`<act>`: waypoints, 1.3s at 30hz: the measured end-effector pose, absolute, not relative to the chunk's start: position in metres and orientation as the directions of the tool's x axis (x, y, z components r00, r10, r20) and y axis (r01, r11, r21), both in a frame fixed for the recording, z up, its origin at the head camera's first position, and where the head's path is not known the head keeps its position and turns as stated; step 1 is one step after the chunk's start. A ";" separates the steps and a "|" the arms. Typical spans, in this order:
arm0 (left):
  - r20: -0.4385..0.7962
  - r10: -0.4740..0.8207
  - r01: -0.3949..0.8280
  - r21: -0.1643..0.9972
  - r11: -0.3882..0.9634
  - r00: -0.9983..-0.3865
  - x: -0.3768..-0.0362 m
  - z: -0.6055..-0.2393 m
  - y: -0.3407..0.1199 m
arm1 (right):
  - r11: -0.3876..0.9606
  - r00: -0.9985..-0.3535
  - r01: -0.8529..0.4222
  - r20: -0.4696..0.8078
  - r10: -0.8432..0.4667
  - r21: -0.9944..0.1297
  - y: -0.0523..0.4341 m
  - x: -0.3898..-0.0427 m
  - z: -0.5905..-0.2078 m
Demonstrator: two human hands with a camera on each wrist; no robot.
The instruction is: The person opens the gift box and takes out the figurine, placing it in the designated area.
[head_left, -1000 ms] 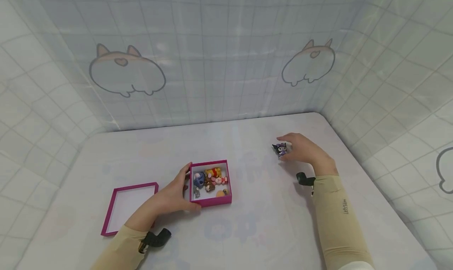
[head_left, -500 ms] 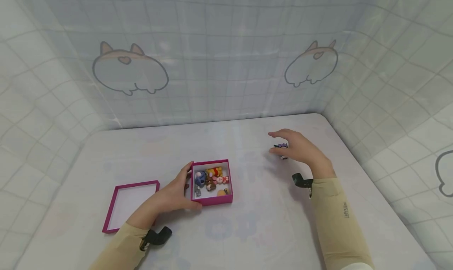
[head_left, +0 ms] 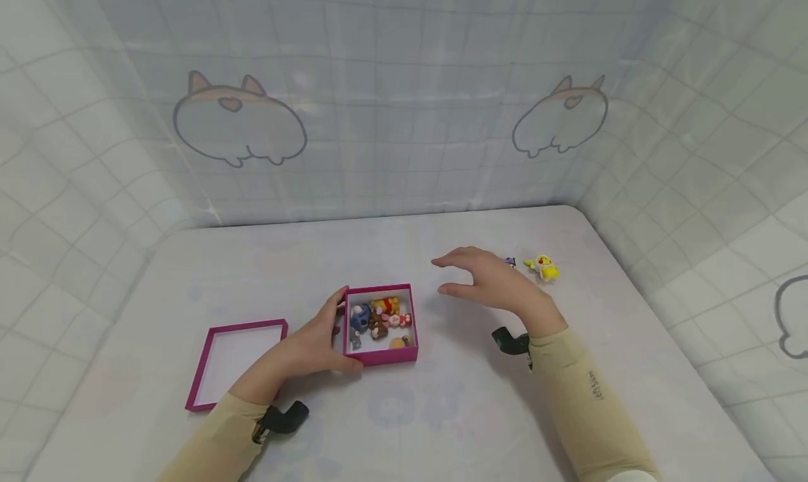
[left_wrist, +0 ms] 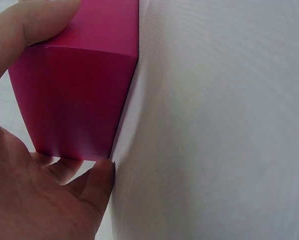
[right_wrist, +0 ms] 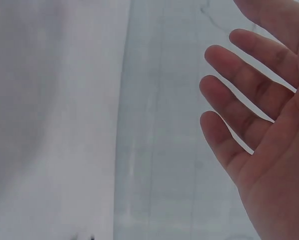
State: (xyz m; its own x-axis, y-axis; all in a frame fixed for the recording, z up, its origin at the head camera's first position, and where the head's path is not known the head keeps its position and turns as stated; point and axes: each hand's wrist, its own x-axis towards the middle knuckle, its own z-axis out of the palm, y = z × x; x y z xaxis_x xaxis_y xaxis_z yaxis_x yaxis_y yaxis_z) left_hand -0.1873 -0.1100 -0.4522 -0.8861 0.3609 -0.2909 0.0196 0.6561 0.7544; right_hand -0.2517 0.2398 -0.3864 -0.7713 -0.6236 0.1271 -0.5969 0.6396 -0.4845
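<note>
Left grip (head_left: 313, 345) clasping square magenta cardboard box (head_left: 381, 358), right grip (head_left: 489, 284) spread, empty, smooth white tabletop (head_left: 442, 412).

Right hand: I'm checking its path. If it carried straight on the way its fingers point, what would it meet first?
The right hand points left, above the table. Probably the pink box or the air just behind it; depth is unclear.

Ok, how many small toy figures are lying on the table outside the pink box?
2: a yellow figure near the far right corner, and a purple figure just left of it, mostly hidden behind the right hand. Others may be hidden.
</note>
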 end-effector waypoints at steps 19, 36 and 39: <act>-0.267 0.385 0.033 0.784 0.620 -0.884 -0.194 -0.458 -0.102 | 0.539 -0.613 -0.752 0.102 -0.783 -0.380 0.166 -0.249 -0.395; -0.244 0.404 0.058 0.794 0.605 -0.882 -0.196 -0.459 -0.102 | 0.484 -0.487 -0.872 0.027 -0.873 -0.077 0.134 -0.244 -0.411; -0.241 0.401 0.059 0.792 0.607 -0.884 -0.195 -0.457 -0.102 | 0.495 -0.495 -0.869 0.002 -0.869 -0.010 0.131 -0.240 -0.410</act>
State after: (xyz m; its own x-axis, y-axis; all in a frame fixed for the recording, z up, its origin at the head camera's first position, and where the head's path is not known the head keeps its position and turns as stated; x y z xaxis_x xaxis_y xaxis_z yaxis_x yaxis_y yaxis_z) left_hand -0.1950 -0.1021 -0.4571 -0.8837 0.4011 -0.2413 0.0594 0.6074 0.7922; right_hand -0.2396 0.1307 -0.4102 -0.4954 -0.8686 0.0016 -0.8686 0.4954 -0.0103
